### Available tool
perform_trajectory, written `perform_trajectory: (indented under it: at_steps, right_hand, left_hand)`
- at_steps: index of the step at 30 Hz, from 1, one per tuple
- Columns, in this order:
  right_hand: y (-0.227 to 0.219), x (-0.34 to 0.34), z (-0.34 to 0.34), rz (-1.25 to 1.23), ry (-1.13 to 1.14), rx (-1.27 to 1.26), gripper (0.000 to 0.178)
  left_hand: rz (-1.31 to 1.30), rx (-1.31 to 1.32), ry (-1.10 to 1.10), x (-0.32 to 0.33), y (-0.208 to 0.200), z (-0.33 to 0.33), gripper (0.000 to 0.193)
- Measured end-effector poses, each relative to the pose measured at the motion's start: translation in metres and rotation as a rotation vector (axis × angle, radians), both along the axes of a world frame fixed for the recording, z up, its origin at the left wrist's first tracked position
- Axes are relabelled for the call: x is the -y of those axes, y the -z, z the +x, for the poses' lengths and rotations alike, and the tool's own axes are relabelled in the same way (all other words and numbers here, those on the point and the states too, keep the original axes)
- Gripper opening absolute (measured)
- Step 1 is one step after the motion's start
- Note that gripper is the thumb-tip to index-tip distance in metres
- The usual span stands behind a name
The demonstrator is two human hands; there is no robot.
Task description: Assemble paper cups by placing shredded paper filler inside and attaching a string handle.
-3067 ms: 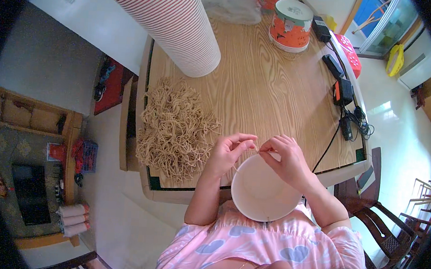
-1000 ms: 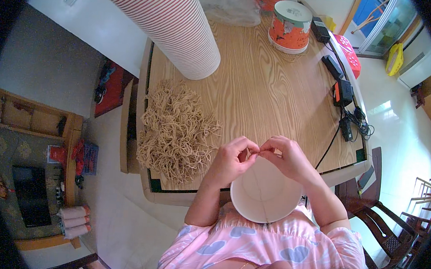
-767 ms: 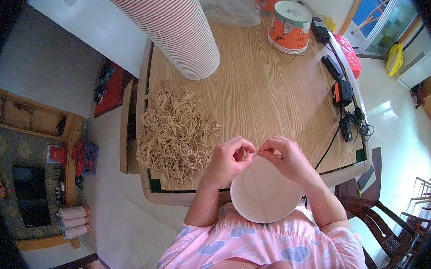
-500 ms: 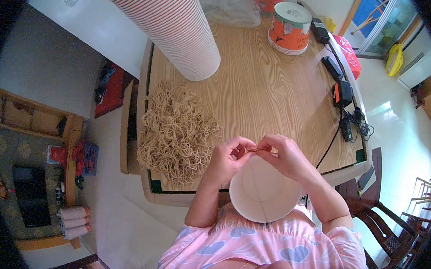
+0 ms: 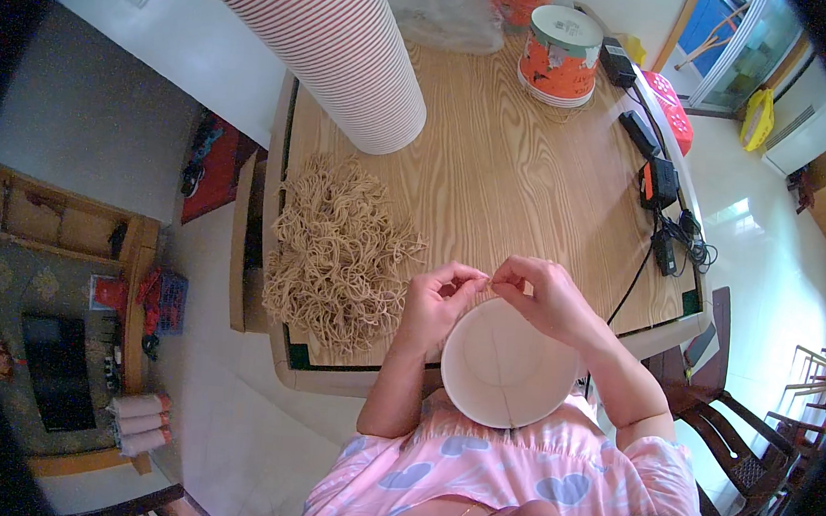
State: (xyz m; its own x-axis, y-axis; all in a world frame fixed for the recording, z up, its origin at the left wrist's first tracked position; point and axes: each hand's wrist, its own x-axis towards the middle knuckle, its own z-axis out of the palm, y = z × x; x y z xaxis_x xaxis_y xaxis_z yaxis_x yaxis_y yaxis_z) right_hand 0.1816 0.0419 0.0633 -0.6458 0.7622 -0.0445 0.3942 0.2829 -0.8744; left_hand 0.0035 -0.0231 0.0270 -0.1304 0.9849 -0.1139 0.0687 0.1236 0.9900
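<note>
A white paper bucket (image 5: 472, 370) rests against my lap at the table's near edge, its open mouth facing up. A thin piece of tan string (image 5: 498, 367) runs across the mouth from the near rim to the far rim. Just beyond that far rim, my left hand (image 5: 441, 302) and my right hand (image 5: 545, 299) pinch the string between thumbs and forefingers. Only a small gap separates their fingertips; the string's ends there are too fine to make out. Left of my left hand lies a loose heap of tan strings (image 5: 337, 263) on the table.
A tall stack of white paper buckets (image 5: 340, 64) leans at the back left of the wooden table (image 5: 504, 160). An upturned orange bucket (image 5: 559, 64) stands at the back. Black power adapters and cables (image 5: 659, 183) line the right edge. A dark wooden chair (image 5: 742, 448) stands at right.
My fingertips have drawn slightly apart from each other above the far rim. The bucket and string heap have stayed in place; the view has shifted slightly.
</note>
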Motion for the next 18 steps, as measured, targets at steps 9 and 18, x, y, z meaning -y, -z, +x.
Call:
perform_trajectory:
  at_steps: [9,18]
  right_hand:
    - [0.001,0.002,-0.001,0.264,-0.034,-0.023,0.01]
    - [0.002,-0.008,0.001,-0.13,-0.05,0.026,0.012]
  left_hand:
    - [0.124,-0.042,-0.114,0.0,0.009,0.006,0.006]
    - [0.109,-0.052,-0.105,-0.005,0.006,0.008,0.005]
